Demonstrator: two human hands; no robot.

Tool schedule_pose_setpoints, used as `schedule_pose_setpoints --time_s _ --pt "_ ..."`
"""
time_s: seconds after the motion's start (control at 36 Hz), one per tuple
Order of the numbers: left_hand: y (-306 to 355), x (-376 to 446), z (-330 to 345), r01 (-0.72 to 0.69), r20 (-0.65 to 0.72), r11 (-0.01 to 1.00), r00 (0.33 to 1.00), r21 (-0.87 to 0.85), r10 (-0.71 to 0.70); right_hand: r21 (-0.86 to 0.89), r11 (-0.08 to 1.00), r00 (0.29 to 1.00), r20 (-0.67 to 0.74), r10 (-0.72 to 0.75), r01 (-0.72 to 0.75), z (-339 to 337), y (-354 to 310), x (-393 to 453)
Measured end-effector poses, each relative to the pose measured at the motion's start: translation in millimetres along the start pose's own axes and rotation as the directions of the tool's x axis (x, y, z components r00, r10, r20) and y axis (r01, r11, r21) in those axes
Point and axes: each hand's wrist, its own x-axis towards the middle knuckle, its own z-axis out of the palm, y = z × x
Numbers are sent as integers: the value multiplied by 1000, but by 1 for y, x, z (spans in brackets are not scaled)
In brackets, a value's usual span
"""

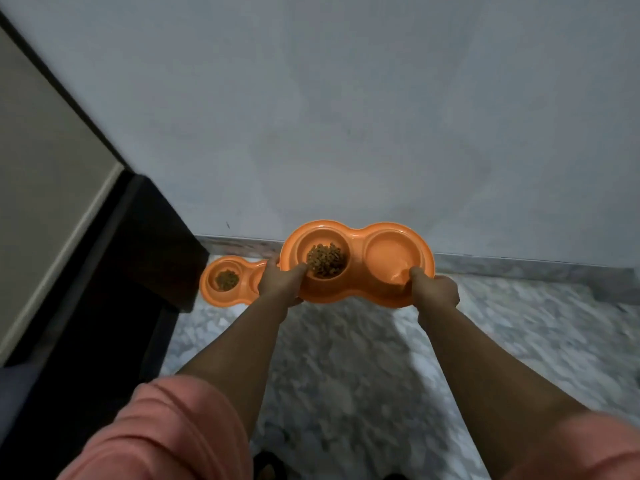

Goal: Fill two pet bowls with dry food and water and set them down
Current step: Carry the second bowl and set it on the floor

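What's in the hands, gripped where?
Both hands hold the orange double bowl: left hand grips its left near rim, right hand its right near rim.

No readable text, labels, brands or numbers anywhere. Held orange double bowl (pixel 356 261) is plain plastic with no print; same for second orange bowl (pixel 228 280) on the floor. Wall (pixel 346 98) carries no signs.

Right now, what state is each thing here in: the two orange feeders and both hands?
Held orange feeder: in the air, roughly level, kibble in its left cup, right cup looks wet.
Floor feeder: resting on the floor by the wall, kibble in its visible cup.
Left hand: grips the held feeder's left edge.
Right hand: grips its right edge.
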Motion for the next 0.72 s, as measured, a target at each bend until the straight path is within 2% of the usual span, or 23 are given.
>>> schedule_pose_setpoints --time_s 0.19,0.44,0.56,0.72 --pt "-72 104 35 15 15 1000 1000 6 -15 -31 999 1000 2 -4 4 66 72 87" --pt "-138 197 68 5 31 998 999 60 -7 -96 995 1000 8 9 -8 102 121 152" --pt "-144 201 73 37 -20 996 999 84 -35 -126 992 1000 17 5 -3 112 132 168" --pt "-145 210 77 80 -103 975 993 209 -60 -165 986 999 32 43 -37 131 141 186"
